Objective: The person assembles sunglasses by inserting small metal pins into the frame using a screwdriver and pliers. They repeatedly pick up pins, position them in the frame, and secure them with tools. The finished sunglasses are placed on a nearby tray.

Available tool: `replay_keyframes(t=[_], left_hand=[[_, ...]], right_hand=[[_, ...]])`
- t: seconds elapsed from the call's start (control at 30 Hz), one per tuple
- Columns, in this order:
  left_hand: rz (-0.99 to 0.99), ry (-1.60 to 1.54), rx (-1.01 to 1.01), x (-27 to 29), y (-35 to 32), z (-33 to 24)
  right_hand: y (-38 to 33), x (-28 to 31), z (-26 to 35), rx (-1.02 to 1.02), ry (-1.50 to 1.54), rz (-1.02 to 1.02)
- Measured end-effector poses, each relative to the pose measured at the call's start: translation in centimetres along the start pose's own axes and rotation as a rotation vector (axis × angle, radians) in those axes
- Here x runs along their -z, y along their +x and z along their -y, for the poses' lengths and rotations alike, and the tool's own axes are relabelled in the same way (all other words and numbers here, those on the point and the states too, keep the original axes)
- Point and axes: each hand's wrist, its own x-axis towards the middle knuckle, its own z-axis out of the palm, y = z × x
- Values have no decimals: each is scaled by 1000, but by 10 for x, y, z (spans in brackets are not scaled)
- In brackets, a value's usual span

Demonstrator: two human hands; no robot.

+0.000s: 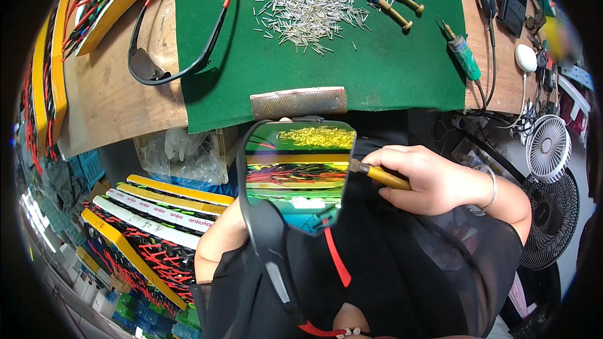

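Note:
A pair of dark-framed sports sunglasses (271, 232) with a mirrored lens and red temple tips is up close in front of my body. My left hand (284, 119) is mostly hidden behind the lens; only a bit of finger shows over its top edge, and it seems to hold the glasses there. In my right hand (422, 176) is a tool with a yellow handle (389, 177) and a short metal shank, its fingers closed round it. The shank points left to the lens edge, and its tip is out of sight. The lens reflects silvery pins and wires.
On the green mat (251, 81) lie a heap of metal pins (314, 3), blue-handled tools (392, 0) and a green syringe-like tool (463, 56). A second pair of sunglasses (204, 56) sits left. A textured bar (298, 102) lines the mat's front edge. Wire bundles (138, 251) are lower left; fans (548, 144) right.

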Motion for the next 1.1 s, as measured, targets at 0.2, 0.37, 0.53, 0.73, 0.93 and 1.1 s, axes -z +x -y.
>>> replay_keyframes(t=[0.2, 0.37, 0.53, 0.73, 0.93, 1.1], left_hand=[[257, 73, 139, 10, 16, -17], [173, 152, 12, 7, 14, -12], [186, 218, -24, 5, 11, -14], [192, 185, 32, 8, 14, -12], [346, -207, 292, 17, 19, -10], [212, 28, 59, 8, 12, -8]], right_hand=[[-1, -8, 4, 62, -182, -94], [-2, -11, 3, 114, -345, -168], [-2, -9, 5, 79, -229, -122], [0, -11, 1, 92, -276, -138], [0, -10, 3, 103, -258, -117], [1, -12, 1, 142, -325, -165]])
